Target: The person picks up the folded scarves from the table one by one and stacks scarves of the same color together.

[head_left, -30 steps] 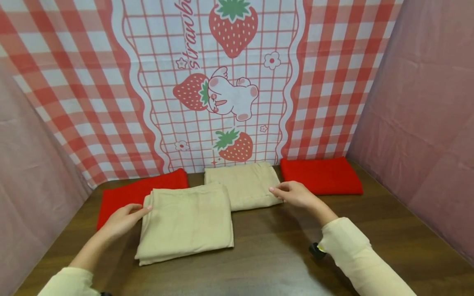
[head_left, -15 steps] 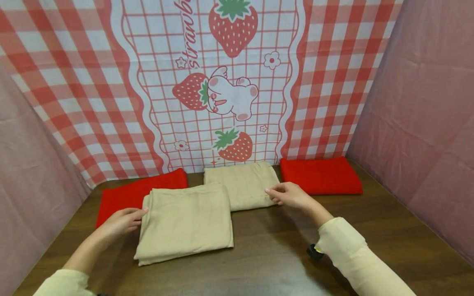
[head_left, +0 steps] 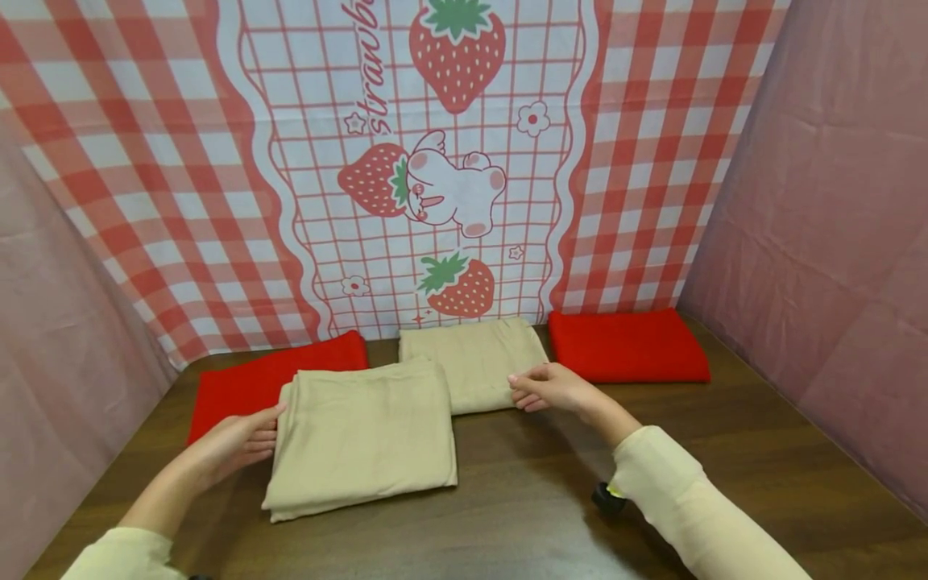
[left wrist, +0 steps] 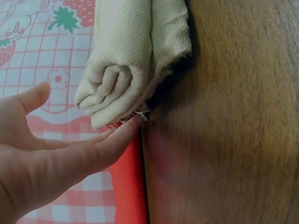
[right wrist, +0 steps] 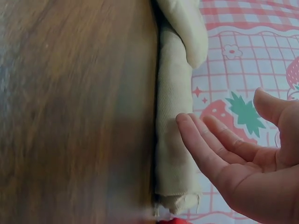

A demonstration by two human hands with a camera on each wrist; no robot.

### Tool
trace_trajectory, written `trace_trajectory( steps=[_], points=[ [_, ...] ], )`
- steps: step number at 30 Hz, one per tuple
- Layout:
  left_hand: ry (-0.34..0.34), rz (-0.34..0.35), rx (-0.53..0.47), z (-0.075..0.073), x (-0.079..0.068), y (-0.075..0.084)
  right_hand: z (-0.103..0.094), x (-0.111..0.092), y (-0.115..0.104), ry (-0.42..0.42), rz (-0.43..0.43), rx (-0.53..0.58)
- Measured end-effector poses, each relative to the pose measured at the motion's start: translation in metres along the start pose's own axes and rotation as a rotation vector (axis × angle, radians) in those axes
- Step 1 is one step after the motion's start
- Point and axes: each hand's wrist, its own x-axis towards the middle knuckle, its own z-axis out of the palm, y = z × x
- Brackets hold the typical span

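Left hand (head_left: 230, 443) sat at left edge of near folded beige cloth (head_left: 366, 439), fingers spread, empty; sliding them under all layers likely suited best. Cloth lay lower centre-left on counter (head_left: 522, 515), longer side roughly left-right, right end angled slightly up-frame. Right hand (head_left: 560, 391), fingers relaxed, empty, hovered before far folded beige cloth (head_left: 478, 362).

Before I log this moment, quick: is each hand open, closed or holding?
Left hand: open, at the front cloth.
Right hand: open, holding nothing.
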Motion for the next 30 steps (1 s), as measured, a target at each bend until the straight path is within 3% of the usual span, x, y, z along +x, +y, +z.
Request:
trace_trajectory(
  steps=[10, 20, 30],
  points=[
    [-0.022, -0.036, -0.07, -0.004, 0.001, -0.005, 0.012, 0.007, -0.003, -0.101, 0.024, 0.081],
    [-0.044, -0.05, -0.148, -0.009, 0.007, -0.012, 0.025, 0.019, -0.007, -0.162, 0.113, 0.181],
    [-0.048, -0.059, -0.21, -0.011, 0.008, -0.013, 0.037, 0.028, -0.01, -0.229, 0.142, 0.193]
  ],
)
